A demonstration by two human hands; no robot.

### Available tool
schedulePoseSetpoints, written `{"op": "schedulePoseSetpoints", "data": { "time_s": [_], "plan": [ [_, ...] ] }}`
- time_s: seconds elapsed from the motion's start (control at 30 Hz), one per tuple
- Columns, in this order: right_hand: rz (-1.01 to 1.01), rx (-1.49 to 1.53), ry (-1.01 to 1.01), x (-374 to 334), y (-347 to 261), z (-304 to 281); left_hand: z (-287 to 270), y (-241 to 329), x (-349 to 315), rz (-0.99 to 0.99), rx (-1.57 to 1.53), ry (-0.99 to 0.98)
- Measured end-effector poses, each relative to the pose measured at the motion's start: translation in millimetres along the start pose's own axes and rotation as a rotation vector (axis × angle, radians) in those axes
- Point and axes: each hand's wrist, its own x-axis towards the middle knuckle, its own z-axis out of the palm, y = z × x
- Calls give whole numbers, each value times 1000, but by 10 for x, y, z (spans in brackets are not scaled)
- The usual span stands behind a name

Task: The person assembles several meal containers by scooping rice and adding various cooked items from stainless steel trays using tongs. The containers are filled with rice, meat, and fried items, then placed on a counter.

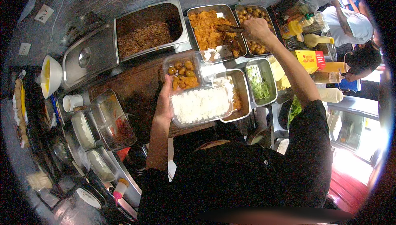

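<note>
My left hand point(163, 103) grips the left side of a clear plastic takeaway container point(173, 120). White rice point(201, 104) fills its big near compartment. In a smaller far compartment lie round brownish pieces point(184, 67) beside saucy orange chunks. Another small compartment at its right shows glare and little else. My right hand point(258, 31) is closed on dark tongs point(228, 29), whose tips reach over a metal pan of orange chunks point(203, 25). Beneath that hand stands a narrower pan of round brownish pieces point(250, 12).
At the far left stand a deep pan of shredded brown meat point(145, 36) and a lidded pan point(84, 58). A pan of chopped greens point(260, 80) sits right of the container. Sauce bottles point(326, 77) and a yellow-red box point(307, 61) line the right. Another person point(350, 25) stands beyond.
</note>
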Motion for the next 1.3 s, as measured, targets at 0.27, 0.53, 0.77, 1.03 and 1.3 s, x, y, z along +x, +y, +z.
{"op": "schedulePoseSetpoints", "data": {
  "time_s": [0.27,0.53,0.77,1.03,1.3],
  "plan": [
    [3,34,110,-425,746,-388,114,-75,310,-6,-114,-222],
    [-190,577,8,-1402,18,-1311,49,-187,359,-113,-198,-258],
    [-319,249,-72,-1472,-462,-1062,119,-211,312,-130,-170,-281],
    [-374,222,-51,-1603,-616,-1112,167,-185,269,-121,-161,-304],
    [-50,177,163,-1361,111,-814,3,-143,126,20,-107,-178]
  ]
}}
